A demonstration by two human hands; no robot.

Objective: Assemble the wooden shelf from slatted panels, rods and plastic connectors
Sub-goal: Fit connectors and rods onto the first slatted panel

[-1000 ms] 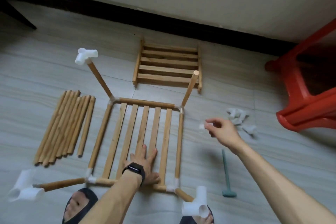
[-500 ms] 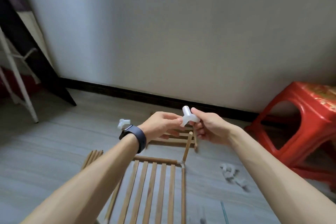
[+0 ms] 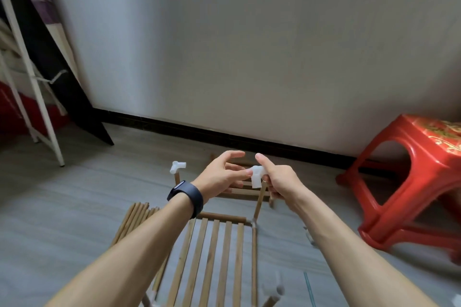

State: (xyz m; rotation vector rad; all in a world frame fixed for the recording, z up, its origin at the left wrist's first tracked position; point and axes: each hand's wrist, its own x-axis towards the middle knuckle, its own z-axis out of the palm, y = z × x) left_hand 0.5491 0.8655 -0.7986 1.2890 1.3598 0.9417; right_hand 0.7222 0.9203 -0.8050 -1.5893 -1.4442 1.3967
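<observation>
A white plastic connector [image 3: 257, 176] sits at the top of the far right upright rod [image 3: 259, 200] of the slatted panel [image 3: 212, 254] on the floor. My right hand [image 3: 279, 182] grips the connector from the right, index finger raised. My left hand [image 3: 222, 177], with a dark wristband, touches the connector's left end with its fingertips, fingers spread. The far left rod carries another white connector [image 3: 177, 166]. A second slatted panel [image 3: 245, 190] lies beyond, mostly hidden by my hands.
Loose wooden rods [image 3: 136, 217] lie left of the panel. A red plastic stool [image 3: 409, 182] stands at the right. A white metal frame [image 3: 32, 82] and a dark board lean at the left wall. A green tool handle [image 3: 308, 286] lies lower right.
My right hand carried a connector from the floor pile up to the far right rod. My left hand left the panel and came up to it. The connector has dropped onto the rod's top.
</observation>
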